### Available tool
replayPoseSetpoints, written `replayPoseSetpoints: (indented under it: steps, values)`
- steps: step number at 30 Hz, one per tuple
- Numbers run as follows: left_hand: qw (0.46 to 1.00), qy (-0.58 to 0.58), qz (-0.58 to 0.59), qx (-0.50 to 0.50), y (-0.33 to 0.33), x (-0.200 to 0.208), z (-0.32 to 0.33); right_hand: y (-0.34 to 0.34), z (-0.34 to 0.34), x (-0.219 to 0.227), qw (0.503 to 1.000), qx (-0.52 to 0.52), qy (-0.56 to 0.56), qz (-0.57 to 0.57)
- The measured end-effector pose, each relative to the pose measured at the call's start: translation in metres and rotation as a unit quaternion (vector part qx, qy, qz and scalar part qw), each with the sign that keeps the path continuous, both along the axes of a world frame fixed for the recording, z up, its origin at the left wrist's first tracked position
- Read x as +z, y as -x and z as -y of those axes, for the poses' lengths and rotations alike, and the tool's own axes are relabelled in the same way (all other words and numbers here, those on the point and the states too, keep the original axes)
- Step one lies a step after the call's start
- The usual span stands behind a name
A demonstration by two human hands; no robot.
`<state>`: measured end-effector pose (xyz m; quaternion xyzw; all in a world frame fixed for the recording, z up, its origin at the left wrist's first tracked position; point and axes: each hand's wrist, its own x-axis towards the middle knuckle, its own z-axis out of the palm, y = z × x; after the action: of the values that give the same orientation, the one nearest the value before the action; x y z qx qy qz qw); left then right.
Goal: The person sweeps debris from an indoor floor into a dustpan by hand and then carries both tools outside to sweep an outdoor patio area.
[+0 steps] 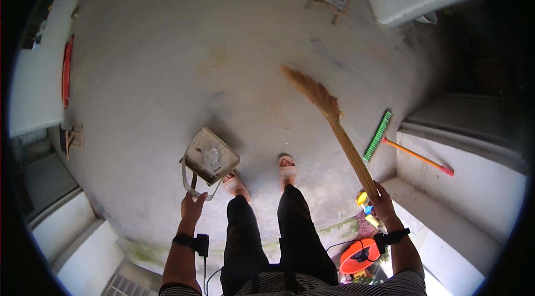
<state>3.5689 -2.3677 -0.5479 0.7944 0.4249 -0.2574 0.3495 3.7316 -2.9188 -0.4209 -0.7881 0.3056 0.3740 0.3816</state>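
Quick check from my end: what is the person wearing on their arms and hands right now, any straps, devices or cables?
Both hands, left hand and right hand, are bare, no gloves. Each wrist carries a black strap with a small black box-shaped device: left wrist device, right wrist device. A thin dark cable runs down from the left one. Forearms are bare; short black-and-white striped sleeves show at the lower edge.

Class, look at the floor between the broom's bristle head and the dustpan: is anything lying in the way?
Nothing visible. The bare concrete floor runs uninterrupted from the broom, held in the right hand, to the dustpan in the left hand.
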Motion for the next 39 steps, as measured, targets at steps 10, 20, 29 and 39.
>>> replayPoseSetpoints:
  steps: [10,20,29,39]
  values:
    - [0.980,0.052,0.014,-0.193,-0.036,-0.017,-0.033,0.014,-0.165,-0.074,0.990,-0.138,0.004,-0.009]
    - [0.983,0.057,0.000,-0.176,-0.047,-0.044,-0.043,0.133,-0.150,-0.054,0.877,0.425,0.222,0.004]
    - [0.976,0.097,0.035,-0.192,-0.043,-0.043,-0.047,0.166,-0.108,0.011,0.954,0.240,0.153,0.094]
    - [0.970,0.077,0.077,-0.219,-0.042,-0.025,-0.031,0.123,-0.159,-0.063,0.973,-0.202,0.018,-0.109]
